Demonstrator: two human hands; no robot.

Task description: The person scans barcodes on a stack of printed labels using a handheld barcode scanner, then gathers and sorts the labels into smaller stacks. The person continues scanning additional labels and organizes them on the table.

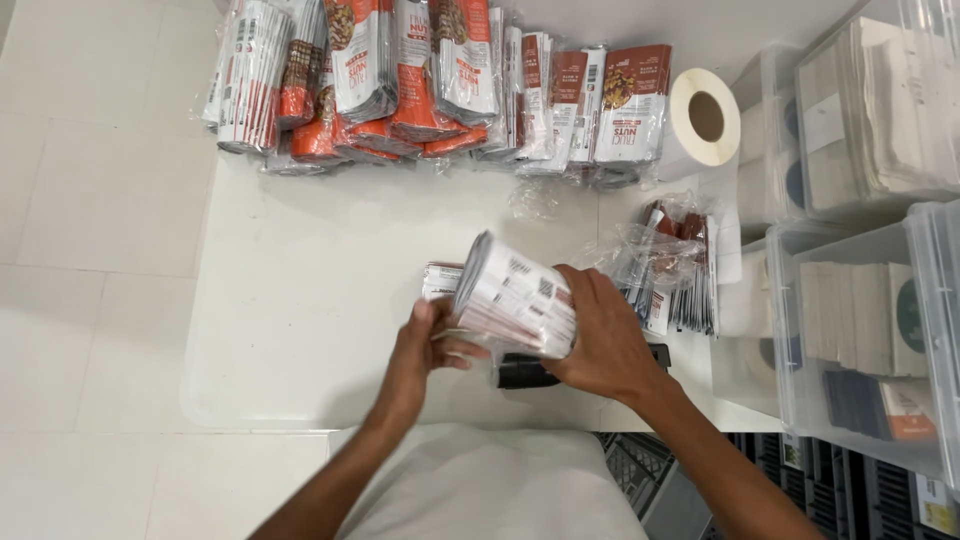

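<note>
Both hands, left hand (425, 345) and right hand (600, 335), fingers clamped on pouch stack (515, 298) above tabletop (320, 300); loose grip could fan pouches out

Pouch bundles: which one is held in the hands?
The white-faced bundle at the table's middle, gripped between both hands; the others lie along the far edge and at the right.
</note>
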